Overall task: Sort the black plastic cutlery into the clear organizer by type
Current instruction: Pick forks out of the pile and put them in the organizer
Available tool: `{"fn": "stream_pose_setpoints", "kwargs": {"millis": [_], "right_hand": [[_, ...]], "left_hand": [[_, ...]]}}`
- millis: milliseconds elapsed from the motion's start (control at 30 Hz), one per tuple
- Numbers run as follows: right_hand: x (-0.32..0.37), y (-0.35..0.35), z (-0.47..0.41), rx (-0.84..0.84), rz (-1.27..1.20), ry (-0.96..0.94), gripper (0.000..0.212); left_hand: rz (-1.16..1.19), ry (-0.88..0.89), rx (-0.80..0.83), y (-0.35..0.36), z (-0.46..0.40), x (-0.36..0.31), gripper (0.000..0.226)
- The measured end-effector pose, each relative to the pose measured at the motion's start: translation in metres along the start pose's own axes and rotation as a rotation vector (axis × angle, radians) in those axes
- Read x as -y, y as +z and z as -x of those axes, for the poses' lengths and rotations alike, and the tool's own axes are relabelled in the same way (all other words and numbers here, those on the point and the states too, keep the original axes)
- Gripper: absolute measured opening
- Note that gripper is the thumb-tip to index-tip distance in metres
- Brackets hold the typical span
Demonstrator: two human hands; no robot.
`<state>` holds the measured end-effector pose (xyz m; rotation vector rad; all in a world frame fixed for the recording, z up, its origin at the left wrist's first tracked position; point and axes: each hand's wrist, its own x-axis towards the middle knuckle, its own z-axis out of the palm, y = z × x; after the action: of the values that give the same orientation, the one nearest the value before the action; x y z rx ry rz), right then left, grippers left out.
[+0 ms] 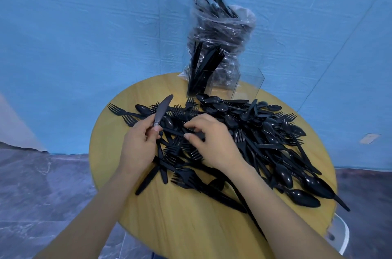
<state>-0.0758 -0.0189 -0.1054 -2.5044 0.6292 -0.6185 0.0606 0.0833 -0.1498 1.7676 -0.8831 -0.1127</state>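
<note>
A big heap of black plastic forks, spoons and knives covers the round wooden table. My left hand grips a black knife by its handle, blade pointing up and away. Beside it, my right hand rests on the heap and pinches another black piece between thumb and fingertips; its type is unclear. The clear organizer stands at the table's far edge. Its left compartment holds several upright knives. The right compartments look bare.
A clear plastic bag stuffed with black cutlery stands behind the organizer against the blue backdrop. A white chair shows at the lower right, past the table edge. Bare wood lies at the table's near side and left rim.
</note>
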Motion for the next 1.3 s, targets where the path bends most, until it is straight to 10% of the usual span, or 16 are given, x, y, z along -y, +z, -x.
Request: {"fn": "stream_pose_setpoints", "kwargs": {"millis": [333,600,933,1300], "right_hand": [[-0.034,-0.038,0.044,-0.112,0.272,0.413,0.042],[-0.024,-0.022,0.056,0.000,0.343,0.398,0.056],[-0.024,-0.030,0.043,-0.176,0.012,0.235,0.025],[-0.017,-0.021,0.056,0.035,0.336,0.371,0.056]], "left_hand": [[-0.035,-0.030,0.019,0.002,0.000,0.005,0.034],[-0.021,-0.013,0.042,0.001,0.003,0.000,0.027],[-0.028,-0.025,0.041,0.001,0.002,-0.001,0.028],[-0.094,-0.016,0.064,0.003,0.001,0.001,0.031]]}}
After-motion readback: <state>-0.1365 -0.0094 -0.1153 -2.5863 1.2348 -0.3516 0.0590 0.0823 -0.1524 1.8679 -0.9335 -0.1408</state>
